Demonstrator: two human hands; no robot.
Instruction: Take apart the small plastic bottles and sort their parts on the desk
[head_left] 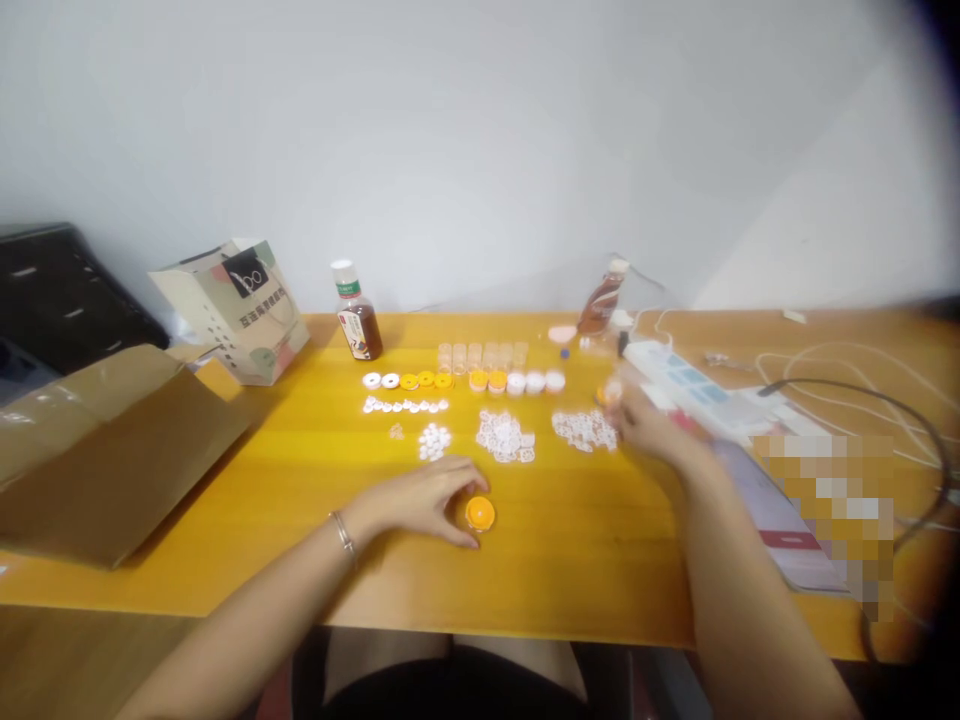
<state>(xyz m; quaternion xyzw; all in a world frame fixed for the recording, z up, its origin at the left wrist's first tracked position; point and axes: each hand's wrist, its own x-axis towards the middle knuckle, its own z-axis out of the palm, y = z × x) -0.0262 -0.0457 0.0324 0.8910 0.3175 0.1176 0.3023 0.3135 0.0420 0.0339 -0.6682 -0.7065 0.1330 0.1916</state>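
A round orange cap-like piece [480,513] lies near the middle of the table's front. My left hand [424,500] curves beside it, thumb and fingers apart, with no visible contact. Over at the right, my right hand [643,425] is blurred, its fingertips closed on a small orange and white piece [604,394]. Next to that hand sits a pile of clear white plastic pieces [585,430]. Another such pile [504,435] and a heap of small white discs [434,441] lie further left. Behind them run white and yellow rings [409,382] and orange and white caps [497,381].
Clear cups [484,356] stand in a row behind the rings. Two dark drink bottles, left [361,325] and right [600,302], are near the wall. A cardboard box [127,450] and a paper bag [255,315] occupy the left. A power strip [686,385], cables and a purple folder [772,520] lie right.
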